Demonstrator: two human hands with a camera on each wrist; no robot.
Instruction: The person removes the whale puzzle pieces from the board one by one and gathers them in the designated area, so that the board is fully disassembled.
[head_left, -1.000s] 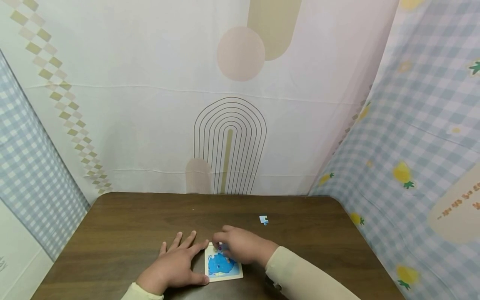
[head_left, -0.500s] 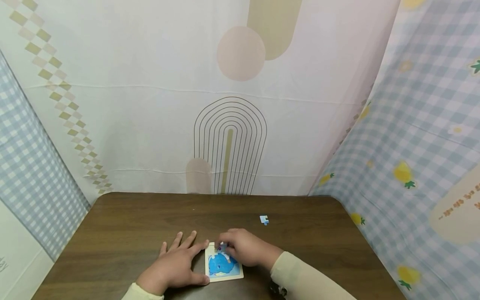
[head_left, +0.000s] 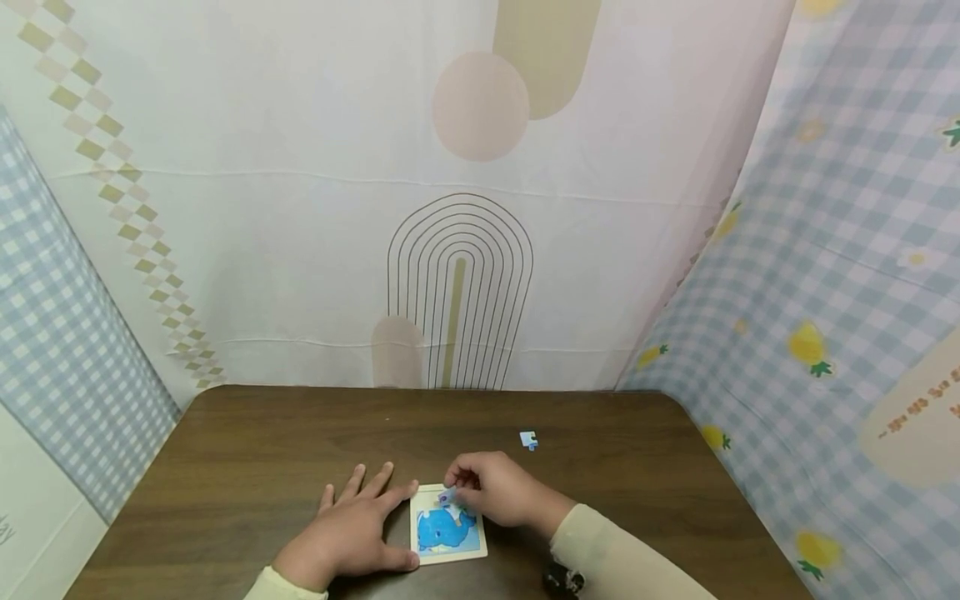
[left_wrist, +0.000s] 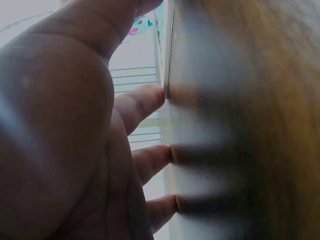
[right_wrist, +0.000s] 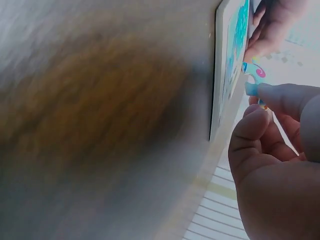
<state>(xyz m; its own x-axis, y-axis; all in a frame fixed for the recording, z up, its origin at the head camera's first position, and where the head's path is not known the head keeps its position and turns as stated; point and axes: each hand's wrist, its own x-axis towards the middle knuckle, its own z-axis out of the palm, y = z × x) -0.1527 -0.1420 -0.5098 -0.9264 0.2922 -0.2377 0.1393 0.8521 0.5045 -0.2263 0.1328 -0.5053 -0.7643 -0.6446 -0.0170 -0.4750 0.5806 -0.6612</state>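
A small square jigsaw board with a cream frame (head_left: 415, 525) and a blue whale picture (head_left: 444, 530) lies on the table in the head view. My left hand (head_left: 347, 533) rests with spread fingers on the tabletop, its index fingertip and thumb touching the board's left edge. Between thumb and fingers, my right hand (head_left: 506, 493) pinches a jigsaw piece (head_left: 447, 497) over the board's upper part. In the right wrist view that piece (right_wrist: 258, 73) is light blue with a pink swirl, tilted and raised off the board. Fingers partly cover it.
A loose light-blue jigsaw piece (head_left: 528, 440) lies farther back on the brown wooden table (head_left: 300, 425), right of the board. A patterned cloth (head_left: 300, 250) hangs behind the table's far edge. Checked cloths (head_left: 840, 275) hang at both sides.
My right hand has shifted slightly right and drawn back from the board's upper left, and the piece in its fingers now shows more plainly, tilted. The left hand and board stay put.
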